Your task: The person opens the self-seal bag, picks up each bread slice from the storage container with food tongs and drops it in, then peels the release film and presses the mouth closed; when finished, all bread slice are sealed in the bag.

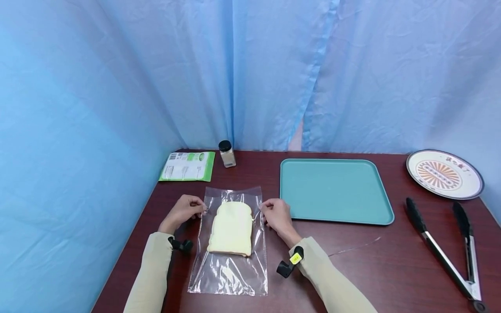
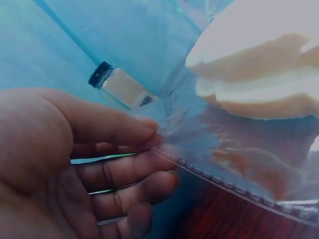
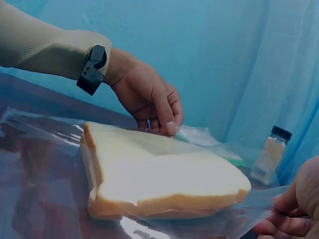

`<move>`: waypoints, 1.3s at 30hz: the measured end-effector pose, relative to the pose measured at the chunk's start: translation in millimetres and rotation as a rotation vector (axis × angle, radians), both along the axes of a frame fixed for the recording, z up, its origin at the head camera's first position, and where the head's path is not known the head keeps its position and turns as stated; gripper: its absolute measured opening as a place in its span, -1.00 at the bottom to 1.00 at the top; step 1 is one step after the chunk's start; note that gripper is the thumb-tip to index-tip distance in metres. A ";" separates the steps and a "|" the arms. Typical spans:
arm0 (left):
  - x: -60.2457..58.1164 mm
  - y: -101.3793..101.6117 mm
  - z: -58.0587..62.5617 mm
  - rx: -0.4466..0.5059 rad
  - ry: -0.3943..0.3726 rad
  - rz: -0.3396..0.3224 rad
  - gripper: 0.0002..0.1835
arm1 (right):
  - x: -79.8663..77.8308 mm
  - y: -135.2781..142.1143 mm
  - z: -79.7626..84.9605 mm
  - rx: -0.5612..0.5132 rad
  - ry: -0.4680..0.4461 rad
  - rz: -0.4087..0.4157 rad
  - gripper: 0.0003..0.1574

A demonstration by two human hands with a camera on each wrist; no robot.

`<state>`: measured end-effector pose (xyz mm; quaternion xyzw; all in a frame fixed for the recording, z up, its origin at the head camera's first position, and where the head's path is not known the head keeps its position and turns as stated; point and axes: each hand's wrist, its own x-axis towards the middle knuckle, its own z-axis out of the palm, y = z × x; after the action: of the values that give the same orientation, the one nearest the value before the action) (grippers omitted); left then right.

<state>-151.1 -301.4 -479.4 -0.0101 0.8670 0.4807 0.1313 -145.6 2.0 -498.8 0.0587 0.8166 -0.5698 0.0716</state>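
Observation:
Sliced bread (image 1: 232, 228), stacked at least two slices thick, lies inside a clear plastic bag (image 1: 228, 278) on the table. My left hand (image 1: 187, 211) pinches the bag's left edge near its upper end, thumb against fingers. On the opposite edge, at about the same height, my right hand (image 1: 277, 213) pinches the plastic. In the left wrist view a perforated-looking seam runs along the bag (image 2: 224, 186) from my left fingertips (image 2: 148, 124). The bread (image 3: 164, 174) is seen from the side in the right wrist view, with both hands at the bag's edges.
Behind the bag are a green-and-white packet (image 1: 187, 166) and a black-capped jar (image 1: 227, 154). A teal tray (image 1: 332, 189) lies right of my right hand. Farther right are a patterned plate (image 1: 475, 182) and spread tongs (image 1: 442, 256). A thin clear strip (image 1: 354, 248) lies on the table.

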 end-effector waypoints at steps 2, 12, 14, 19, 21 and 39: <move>1.5 -0.6 3.7 0.014 0.012 0.001 -0.83 | 0.3 0.8 3.4 -0.001 0.012 0.006 -0.84; 11.6 -2.1 33.5 0.068 0.181 0.013 -0.82 | 4.6 11.2 45.1 -0.021 0.195 0.061 -0.86; 14.4 -1.4 43.1 0.098 0.227 0.017 -0.82 | 5.5 14.4 56.1 -0.005 0.270 0.084 -0.87; 24.6 0.4 70.7 0.211 0.397 0.023 -0.82 | 8.7 21.5 82.2 0.028 0.492 0.113 -0.88; 28.7 1.1 80.6 0.269 0.471 0.024 -0.83 | 10.8 24.1 92.3 0.020 0.576 0.117 -0.89; 44.3 13.1 111.9 0.496 0.816 -0.045 -0.88 | 12.9 32.1 125.5 -0.065 0.871 0.110 -0.94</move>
<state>-106.8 -288.3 -367.5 0.2296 0.7068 0.6349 -0.2110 -132.7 34.1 -373.3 -0.2329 0.7540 -0.5623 -0.2472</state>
